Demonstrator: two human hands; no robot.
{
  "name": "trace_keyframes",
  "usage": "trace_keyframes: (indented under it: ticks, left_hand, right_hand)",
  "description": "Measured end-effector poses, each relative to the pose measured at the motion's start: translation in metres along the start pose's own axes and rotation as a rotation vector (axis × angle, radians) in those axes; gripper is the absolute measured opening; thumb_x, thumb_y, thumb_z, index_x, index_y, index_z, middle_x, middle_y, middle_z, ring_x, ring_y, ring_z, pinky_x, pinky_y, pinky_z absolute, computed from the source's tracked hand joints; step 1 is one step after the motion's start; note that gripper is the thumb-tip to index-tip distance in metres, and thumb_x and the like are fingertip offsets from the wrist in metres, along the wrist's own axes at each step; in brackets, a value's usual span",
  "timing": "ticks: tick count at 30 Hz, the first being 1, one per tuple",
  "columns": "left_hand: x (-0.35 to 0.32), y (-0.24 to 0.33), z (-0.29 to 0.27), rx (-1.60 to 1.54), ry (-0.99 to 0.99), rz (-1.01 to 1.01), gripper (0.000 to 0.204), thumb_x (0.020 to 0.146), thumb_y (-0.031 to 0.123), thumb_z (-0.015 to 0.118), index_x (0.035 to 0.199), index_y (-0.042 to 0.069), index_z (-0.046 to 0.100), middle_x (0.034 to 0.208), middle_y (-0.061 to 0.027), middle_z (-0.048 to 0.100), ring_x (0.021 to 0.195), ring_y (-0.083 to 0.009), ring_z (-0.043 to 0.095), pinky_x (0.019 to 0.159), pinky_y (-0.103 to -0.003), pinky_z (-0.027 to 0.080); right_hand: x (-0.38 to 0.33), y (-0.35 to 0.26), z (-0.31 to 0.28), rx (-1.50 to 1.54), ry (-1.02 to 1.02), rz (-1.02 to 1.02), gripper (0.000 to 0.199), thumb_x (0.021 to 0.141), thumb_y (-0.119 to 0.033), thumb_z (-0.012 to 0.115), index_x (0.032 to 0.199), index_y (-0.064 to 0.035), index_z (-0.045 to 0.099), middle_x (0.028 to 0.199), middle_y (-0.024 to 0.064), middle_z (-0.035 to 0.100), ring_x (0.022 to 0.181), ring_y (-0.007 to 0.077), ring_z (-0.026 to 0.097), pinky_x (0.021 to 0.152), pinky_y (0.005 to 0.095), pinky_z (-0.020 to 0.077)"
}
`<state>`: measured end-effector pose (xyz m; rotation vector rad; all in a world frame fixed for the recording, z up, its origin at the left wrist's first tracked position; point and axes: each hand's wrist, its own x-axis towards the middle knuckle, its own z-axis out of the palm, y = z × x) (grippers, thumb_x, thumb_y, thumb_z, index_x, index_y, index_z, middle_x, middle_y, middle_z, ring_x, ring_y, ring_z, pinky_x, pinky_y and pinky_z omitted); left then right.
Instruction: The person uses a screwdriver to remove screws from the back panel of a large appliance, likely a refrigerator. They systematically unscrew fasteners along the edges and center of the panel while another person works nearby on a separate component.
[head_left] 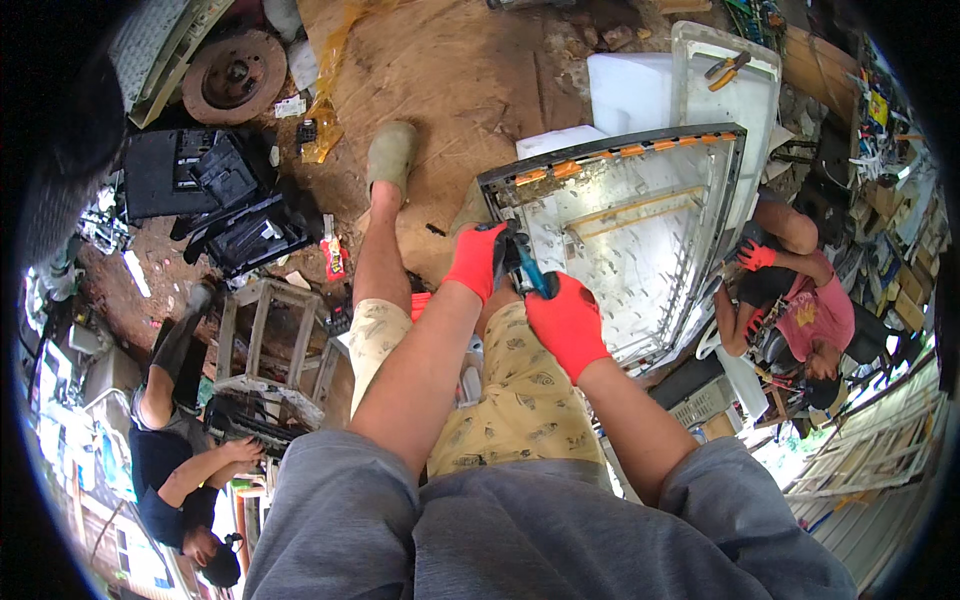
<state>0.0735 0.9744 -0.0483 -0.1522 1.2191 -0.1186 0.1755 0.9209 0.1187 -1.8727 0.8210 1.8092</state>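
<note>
A large flat panel with a grey frame and shiny metal back [640, 230] leans across my knees. My left hand [477, 260], in a red glove, grips the panel's dark near corner. My right hand [566, 322], also in a red glove, holds a tool with blue handles [530, 272] against that same corner. My legs in patterned yellow shorts are below, one foot in a green shoe [392, 152] on the dirt floor.
A person in a pink shirt with red gloves [810, 310] works at right. Another person in dark clothes [180, 450] crouches at lower left by a wooden stool [268, 335]. Black plastic casings [215, 195], a rusty brake disc [235, 75] and white panels [640, 90] lie around.
</note>
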Motion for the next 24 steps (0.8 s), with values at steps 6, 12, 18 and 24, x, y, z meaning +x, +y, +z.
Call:
trace_keyframes:
  ticks: [6,12,18,24]
  left_hand:
    - [-0.001,0.006,-0.003,0.088,0.013,0.032,0.017,0.092,0.018,0.068,0.098,0.003,0.068,0.085,-0.0086,0.070,0.072,-0.0199,0.067,0.064,-0.033,0.055]
    - [-0.008,0.011,-0.001,-0.044,-0.048,-0.023,0.015,0.090,0.014,0.067,0.095,-0.001,0.068,0.081,-0.0130,0.071,0.067,-0.0248,0.068,0.061,-0.035,0.057]
    - [-0.006,0.009,0.001,0.044,0.047,0.053,0.017,0.091,0.013,0.066,0.100,-0.001,0.067,0.084,-0.0135,0.071,0.071,-0.0245,0.069,0.063,-0.036,0.057]
    - [0.007,0.017,-0.015,0.016,-0.069,-0.077,0.019,0.092,0.014,0.065,0.103,-0.001,0.067,0.087,-0.0141,0.071,0.073,-0.0252,0.069,0.067,-0.036,0.057]
  right_hand:
    - [-0.003,0.009,-0.007,0.090,-0.016,-0.048,0.031,0.093,-0.033,0.059,0.108,-0.0074,0.065,0.080,0.0115,0.066,0.069,0.0240,0.065,0.062,0.0387,0.0531]
    - [-0.005,0.010,-0.007,-0.160,0.075,-0.097,0.028,0.090,-0.031,0.060,0.105,-0.0072,0.065,0.081,0.0142,0.067,0.067,0.0324,0.064,0.061,0.0423,0.0524]
    - [-0.016,-0.001,0.000,0.281,-0.094,0.043,0.030,0.093,-0.031,0.057,0.111,-0.0071,0.064,0.093,0.0157,0.070,0.072,0.0302,0.067,0.064,0.0417,0.0529]
    - [-0.015,0.000,-0.011,0.775,-0.485,0.309,0.040,0.098,-0.035,0.053,0.123,-0.0056,0.061,0.096,0.0128,0.071,0.069,0.0250,0.067,0.062,0.0378,0.0536]
